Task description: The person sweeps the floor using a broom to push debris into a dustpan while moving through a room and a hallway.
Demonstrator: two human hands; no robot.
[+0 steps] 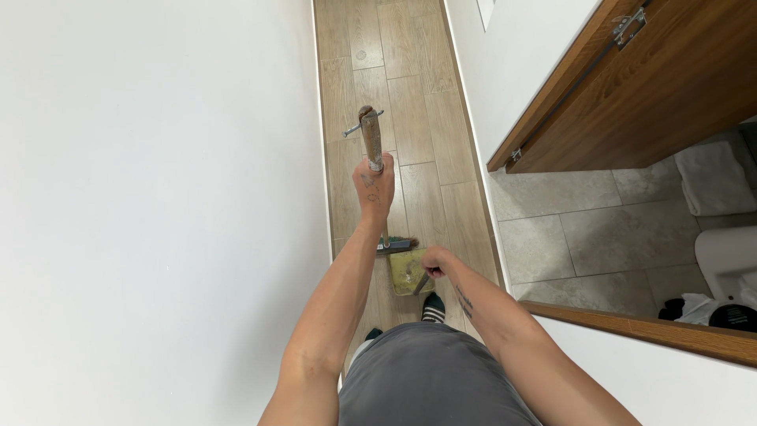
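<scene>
My left hand grips the wooden handle of a broom, held upright in front of me. The broom's dark bristle head rests on the wood-look floor below that hand. My right hand reaches down and holds the short handle of a yellow-green dustpan, which lies on the floor right beside the bristles. My feet in dark socks stand just behind the dustpan.
A narrow corridor runs ahead, with a white wall close on the left. On the right an open brown wooden door leads to a tiled bathroom with a white towel and a toilet.
</scene>
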